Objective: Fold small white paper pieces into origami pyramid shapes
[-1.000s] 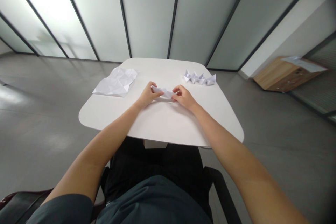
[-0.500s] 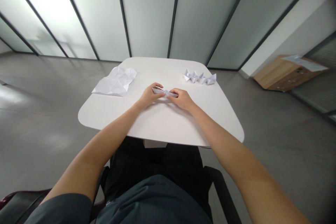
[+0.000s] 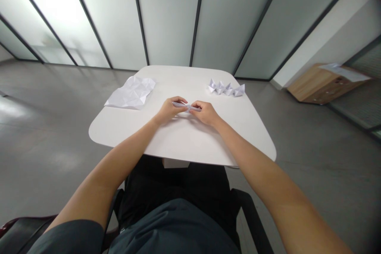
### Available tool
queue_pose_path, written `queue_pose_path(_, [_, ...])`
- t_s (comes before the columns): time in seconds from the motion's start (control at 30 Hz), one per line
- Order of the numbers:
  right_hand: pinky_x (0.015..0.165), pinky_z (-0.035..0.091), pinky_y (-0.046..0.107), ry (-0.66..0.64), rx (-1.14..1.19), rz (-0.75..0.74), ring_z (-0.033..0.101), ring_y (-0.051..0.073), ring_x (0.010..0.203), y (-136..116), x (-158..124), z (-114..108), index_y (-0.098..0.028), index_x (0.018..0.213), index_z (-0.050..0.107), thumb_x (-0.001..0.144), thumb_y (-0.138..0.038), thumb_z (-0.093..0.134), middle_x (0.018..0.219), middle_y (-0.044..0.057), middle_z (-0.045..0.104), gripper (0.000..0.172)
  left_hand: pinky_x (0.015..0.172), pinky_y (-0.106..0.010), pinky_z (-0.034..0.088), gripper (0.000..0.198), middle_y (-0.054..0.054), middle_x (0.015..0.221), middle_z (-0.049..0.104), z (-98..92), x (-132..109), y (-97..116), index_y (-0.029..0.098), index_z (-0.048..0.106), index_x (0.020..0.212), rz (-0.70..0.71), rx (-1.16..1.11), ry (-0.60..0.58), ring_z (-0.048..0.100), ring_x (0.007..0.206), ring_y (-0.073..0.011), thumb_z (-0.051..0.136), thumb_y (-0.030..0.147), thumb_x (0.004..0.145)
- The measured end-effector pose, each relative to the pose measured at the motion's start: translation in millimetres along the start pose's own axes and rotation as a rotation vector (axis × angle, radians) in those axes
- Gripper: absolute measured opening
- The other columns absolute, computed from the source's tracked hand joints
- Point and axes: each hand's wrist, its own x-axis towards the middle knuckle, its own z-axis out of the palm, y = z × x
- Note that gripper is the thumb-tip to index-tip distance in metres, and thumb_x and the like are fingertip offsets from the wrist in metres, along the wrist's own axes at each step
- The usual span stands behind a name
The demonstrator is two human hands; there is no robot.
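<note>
My left hand (image 3: 170, 110) and my right hand (image 3: 205, 113) meet near the far middle of the white table (image 3: 178, 143). Both pinch a narrow folded white paper piece (image 3: 186, 106) by its ends, and my fingers hide parts of it. To the left lies a creased, unfolded sheet of white paper (image 3: 131, 93), away from my hands. A row of several small folded paper boats (image 3: 226, 89) stands at the far right of the tabletop, beyond my right hand.
A wooden cabinet (image 3: 326, 89) with papers on top stands on the grey floor at the right. Frosted glass panels (image 3: 168, 16) run behind the table. A dark chair arm (image 3: 253, 216) lies beside my lap.
My hands have drawn closer together around the folded paper, which now looks narrower and flatter. The creased sheet and paper boats have not moved.
</note>
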Motion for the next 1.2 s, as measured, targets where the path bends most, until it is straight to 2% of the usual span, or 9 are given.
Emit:
queue_pose_path(0.2, [0.078,0.049,0.032,-0.009,-0.031,0.021,0.064,0.021,0.082,10.3,3.1,-2.8,-0.022,0.097,0.073,0.082,-0.037,0.071,0.091,0.001,0.074,0.022,0.063,-0.024,0.045,0.052,-0.003,0.09,0.072,-2.3,5.1,-9.4,0.02,0.068,0.122,-0.018,0.017,0.03,0.061,0.069,-0.0128,0.083,0.037,0.075])
queue_pose_path(0.33, [0.08,0.052,0.033,0.008,-0.008,0.038,0.067,0.022,0.084,16.8,4.3,-4.3,-0.022,0.108,0.072,0.08,-0.031,0.071,0.103,0.003,0.076,0.03,0.074,-0.025,0.052,0.059,-0.004,0.098,0.071,-6.7,10.7,-19.8,0.022,0.061,0.13,-0.009,0.013,0.091,0.069,0.083,-0.0162,0.081,0.03,0.076])
queue_pose_path(0.5, [0.075,0.054,0.032,0.029,-0.001,0.059,0.067,0.018,0.075,18.9,4.4,-6.4,-0.025,0.126,0.066,0.078,-0.025,0.071,0.106,0.004,0.076,0.048,0.086,-0.031,0.056,0.047,-0.008,0.121,0.07,-16.8,14.9,-31.4,0.023,0.065,0.123,0.018,0.111,0.105,0.071,0.102,-0.0211,0.077,0.025,0.077])
queue_pose_path(0.6, [0.076,0.054,0.032,0.0,-0.01,0.045,0.068,0.018,0.075,21.3,3.9,-11.8,-0.025,0.12,0.068,0.079,-0.023,0.069,0.107,0.004,0.077,0.041,0.088,-0.034,0.056,0.039,-0.008,0.125,0.071,-23.3,16.5,-38.5,0.023,0.07,0.117,0.042,0.237,0.105,0.07,0.103,-0.0222,0.074,0.023,0.078])
queue_pose_path(0.73, [0.08,0.054,0.034,-0.051,-0.079,-0.007,0.069,0.02,0.073,25.9,2.9,-19.6,-0.024,0.106,0.074,0.078,-0.023,0.07,0.097,0.003,0.078,0.029,0.087,-0.035,0.056,0.037,-0.007,0.113,0.075,-29.3,16.4,-43.6,0.024,0.073,0.115,0.03,0.359,0.117,0.071,0.099,-0.0235,0.07,0.018,0.079])
queue_pose_path(0.93, [0.074,0.052,0.032,-0.027,-0.059,-0.014,0.067,0.019,0.071,26.4,2.4,-19.4,-0.022,0.097,0.077,0.08,-0.029,0.069,0.087,0.002,0.077,0.019,0.085,-0.033,0.055,0.025,-0.004,0.094,0.079,-31.1,14.2,-38.9,0.023,0.078,0.102,0.033,0.422,0.073,0.071,0.087,-0.0221,0.068,0.02,0.08])
queue_pose_path(1.2, [0.07,0.049,0.028,-0.039,-0.077,-0.035,0.063,0.016,0.068,22.0,3.1,-17.7,-0.02,0.099,0.078,0.082,-0.026,0.067,0.092,0.003,0.077,0.021,0.082,-0.027,0.053,0.027,-0.002,0.097,0.08,-25.1,11.8,-26.6,0.021,0.078,0.104,0.05,0.483,-0.008,0.072,0.087,-0.0176,0.061,0.019,0.083])
